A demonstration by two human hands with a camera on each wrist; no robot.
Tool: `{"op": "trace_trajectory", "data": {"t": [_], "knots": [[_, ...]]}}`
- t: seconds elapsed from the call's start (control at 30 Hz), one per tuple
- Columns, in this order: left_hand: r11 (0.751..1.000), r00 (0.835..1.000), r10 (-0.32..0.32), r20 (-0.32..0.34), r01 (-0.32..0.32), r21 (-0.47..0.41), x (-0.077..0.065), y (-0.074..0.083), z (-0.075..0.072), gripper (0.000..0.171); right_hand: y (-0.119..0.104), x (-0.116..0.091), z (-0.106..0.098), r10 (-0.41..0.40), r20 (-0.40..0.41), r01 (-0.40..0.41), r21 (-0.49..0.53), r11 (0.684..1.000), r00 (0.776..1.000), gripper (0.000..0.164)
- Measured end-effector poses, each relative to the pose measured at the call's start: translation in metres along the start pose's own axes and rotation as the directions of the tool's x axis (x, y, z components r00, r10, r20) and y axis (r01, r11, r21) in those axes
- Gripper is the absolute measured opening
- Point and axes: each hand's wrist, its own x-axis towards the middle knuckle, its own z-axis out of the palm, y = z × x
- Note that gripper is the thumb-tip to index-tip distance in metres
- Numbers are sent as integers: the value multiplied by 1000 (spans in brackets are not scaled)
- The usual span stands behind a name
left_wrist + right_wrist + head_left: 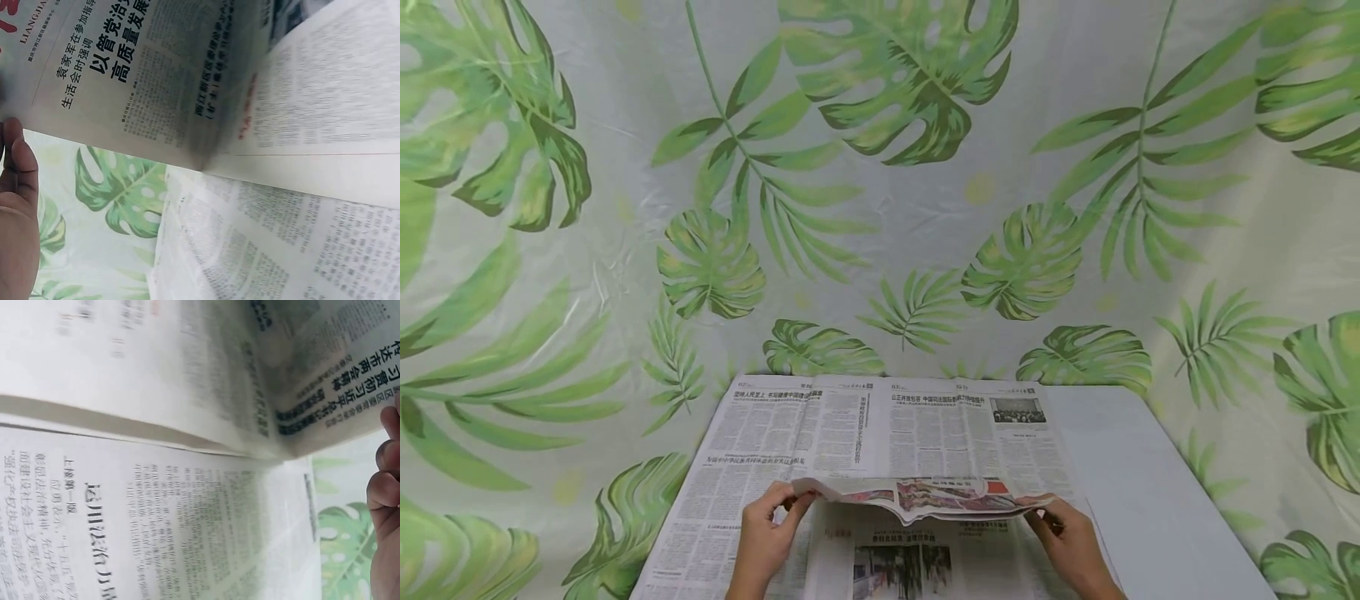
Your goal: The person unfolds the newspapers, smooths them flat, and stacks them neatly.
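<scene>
A newspaper (940,497) with a colour picture on its raised part is held up between both hands. My left hand (769,533) pinches its left corner between thumb and fingers, and my right hand (1066,537) pinches the right corner. The lower part of that newspaper hangs or lies toward me, showing a photo. Beneath it, an opened newspaper (760,429) lies flat on the table. In the left wrist view, the lifted sheet (112,119) bends up along a fold, with the left fingers at its edge. The right wrist view shows the sheet's other end (337,406) beside the right fingers.
The white table (1157,492) shows to the right of the newspapers. A leaf-patterned plastic sheet (910,208) covers the wall behind and hangs around both sides of the table.
</scene>
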Motion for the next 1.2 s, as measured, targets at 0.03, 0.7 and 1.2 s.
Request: {"op": "trace_trajectory", "data": {"t": [0.03, 0.7, 1.2], "knots": [[1000, 1000, 0, -1, 0, -5, 2, 1, 0, 15, -1, 1, -1, -3, 1, 3, -3, 1000, 1000, 32], [989, 989, 150, -14, -150, -1, 34, 49, -2, 21, -15, 12, -14, 68, 17, -69, 92, 993, 998, 12], [998, 997, -63, -36, 63, 5, 28, -15, 15, 18, 5, 18, -1, 35, -19, -33, 100, 994, 999, 11]]}}
